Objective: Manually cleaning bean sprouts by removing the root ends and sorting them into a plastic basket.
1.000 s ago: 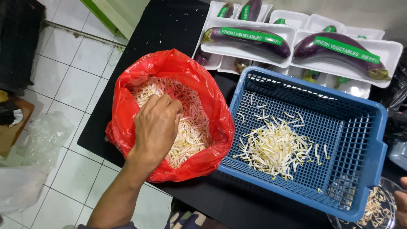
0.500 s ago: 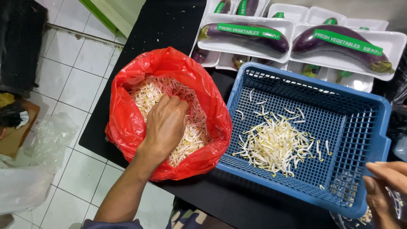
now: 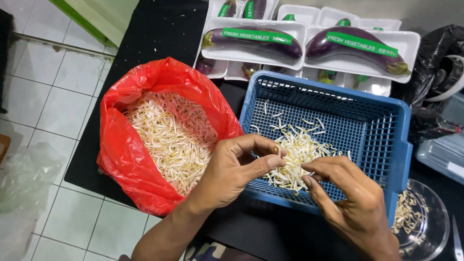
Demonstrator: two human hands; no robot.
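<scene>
Both hands working over the blue basket (image 3: 386, 140)
Left hand (image 3: 234, 169) and right hand (image 3: 350, 198) are pinching bean sprouts (image 3: 295, 154) above its near rim — red bag (image 3: 125, 154) sitting just left.

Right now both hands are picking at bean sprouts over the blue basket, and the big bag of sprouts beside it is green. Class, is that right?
Not quite. The left hand and right hand do work at bean sprouts over the blue basket, but the head view shows that the bag beside it is red, not green.
</scene>
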